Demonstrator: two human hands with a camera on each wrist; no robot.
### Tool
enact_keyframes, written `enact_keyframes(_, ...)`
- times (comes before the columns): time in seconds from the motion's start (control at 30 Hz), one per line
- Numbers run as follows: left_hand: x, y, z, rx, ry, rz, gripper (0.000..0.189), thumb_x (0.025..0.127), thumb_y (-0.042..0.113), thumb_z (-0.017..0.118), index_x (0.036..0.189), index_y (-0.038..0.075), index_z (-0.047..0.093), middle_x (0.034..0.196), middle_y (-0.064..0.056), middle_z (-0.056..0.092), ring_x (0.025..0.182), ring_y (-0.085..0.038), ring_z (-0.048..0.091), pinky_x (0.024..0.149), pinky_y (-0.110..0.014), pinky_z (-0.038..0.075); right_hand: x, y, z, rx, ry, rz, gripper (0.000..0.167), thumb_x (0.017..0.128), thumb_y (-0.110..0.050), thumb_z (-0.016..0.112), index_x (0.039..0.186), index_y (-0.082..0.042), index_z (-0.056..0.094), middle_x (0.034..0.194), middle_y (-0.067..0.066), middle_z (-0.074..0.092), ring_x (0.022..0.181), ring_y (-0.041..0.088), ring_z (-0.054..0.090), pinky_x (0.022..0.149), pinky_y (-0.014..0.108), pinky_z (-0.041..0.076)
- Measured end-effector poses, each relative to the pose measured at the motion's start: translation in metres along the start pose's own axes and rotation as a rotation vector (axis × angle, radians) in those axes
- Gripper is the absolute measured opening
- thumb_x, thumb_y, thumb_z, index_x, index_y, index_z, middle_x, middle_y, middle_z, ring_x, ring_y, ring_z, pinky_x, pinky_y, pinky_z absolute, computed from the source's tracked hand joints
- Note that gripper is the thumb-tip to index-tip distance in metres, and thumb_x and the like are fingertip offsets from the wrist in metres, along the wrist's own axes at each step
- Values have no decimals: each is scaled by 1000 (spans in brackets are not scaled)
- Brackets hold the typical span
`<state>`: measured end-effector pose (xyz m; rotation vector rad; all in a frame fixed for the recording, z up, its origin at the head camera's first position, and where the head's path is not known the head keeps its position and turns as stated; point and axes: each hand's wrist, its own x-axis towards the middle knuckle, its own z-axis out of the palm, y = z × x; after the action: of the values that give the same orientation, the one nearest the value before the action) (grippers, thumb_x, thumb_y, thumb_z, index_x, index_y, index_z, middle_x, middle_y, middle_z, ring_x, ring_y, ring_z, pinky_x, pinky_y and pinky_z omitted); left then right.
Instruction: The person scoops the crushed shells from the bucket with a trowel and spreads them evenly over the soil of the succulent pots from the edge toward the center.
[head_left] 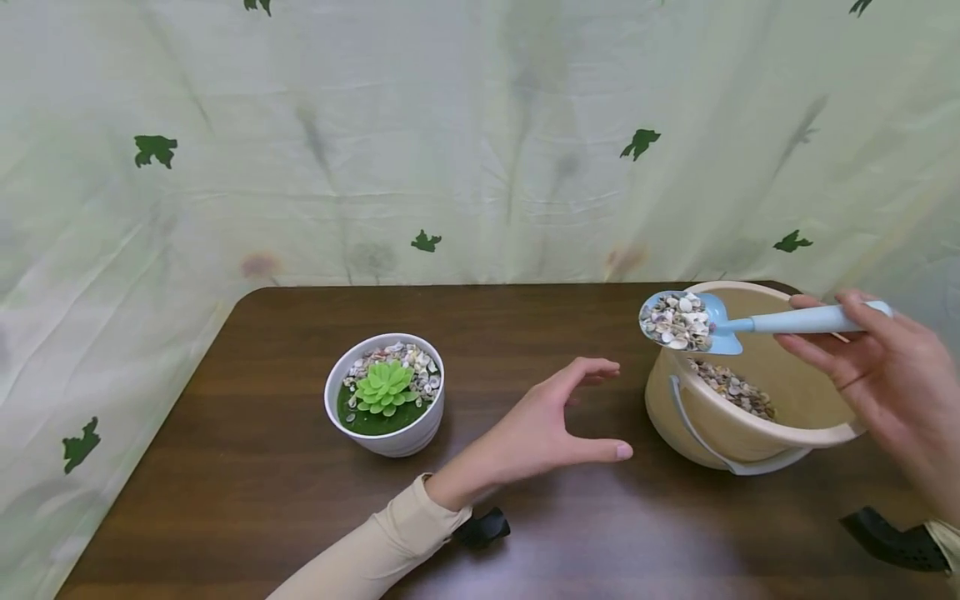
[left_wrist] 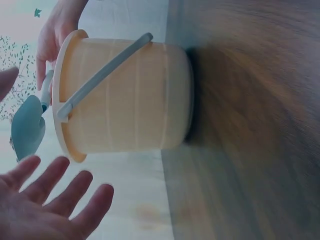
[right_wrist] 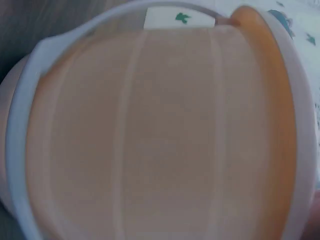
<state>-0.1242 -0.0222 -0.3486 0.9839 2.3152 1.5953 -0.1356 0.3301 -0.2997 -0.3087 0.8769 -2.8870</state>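
Observation:
My right hand [head_left: 892, 358] grips the pale handle of a light blue scoop shovel [head_left: 795, 321], heaped with small shells [head_left: 678, 321]. The shovel is held level above the rim of a beige bucket [head_left: 690, 425]. More shells [head_left: 731, 387] lie inside the bucket, and its grey-blue handle hangs down the front. In the head view my left hand [head_left: 543, 425] hovers left of the bucket, thumb and fingers spread apart, holding nothing. The left wrist view shows the left hand's fingers [left_wrist: 70, 187] near the bucket [left_wrist: 120, 100] and below the shovel blade [left_wrist: 27, 127]. Only the bucket's side [right_wrist: 165, 135] fills most of the right wrist view.
Left of my left hand stands a white pot [head_left: 405, 437] with a green succulent [head_left: 385, 387], shells and green ground cover inside. Everything stands on a dark wooden table [head_left: 247, 467]. Behind it hangs a pale curtain [head_left: 480, 150] with green leaf shapes.

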Motion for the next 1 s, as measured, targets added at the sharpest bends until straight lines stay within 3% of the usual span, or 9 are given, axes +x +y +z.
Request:
enact_keyframes(0.17,-23,-3,-9,81,-67,8,74,80,41,81,142,30,42,139,17,47,130,-4,41,107,-32,34,4,10,8,48,20,33,29,106,0,33,110,16,56,113,21,57,119,41,56,91,60,42)
enact_keyframes(0.43,-66,-8,-28,131,-99,-57,75,80,44,80,144,36,40,143,16,44,130,-11,45,104,-37,39,7,33,28,-43,16,4,22,105,0,36,103,12,54,107,21,58,115,39,60,88,59,44)
enact_keyframes(0.53,-85,-12,-36,126,-81,-91,73,81,43,80,142,37,41,141,17,46,124,-14,50,100,-37,42,8,44,38,-73,11,-5,21,105,0,36,97,9,53,105,19,58,112,38,61,88,58,45)
enact_keyframes(0.73,-121,-18,-54,103,-64,-60,65,83,33,80,139,31,47,137,13,52,123,-17,52,97,-35,44,9,65,58,-186,-67,-20,26,105,1,35,94,9,56,98,21,64,110,37,63,87,56,45)
enact_keyframes(0.87,-144,-21,-71,58,-77,-62,63,82,21,80,137,29,51,134,10,56,123,-16,53,97,-34,44,9,81,69,-248,-110,-12,26,106,-1,35,93,7,57,101,22,66,110,34,63,88,53,45)
enact_keyframes(1.0,-166,-21,-93,36,-92,-37,61,82,13,80,136,23,54,136,4,56,123,-18,53,99,-34,43,7,99,77,-272,-101,4,23,106,-3,38,96,5,57,101,16,62,113,31,62,88,52,45)
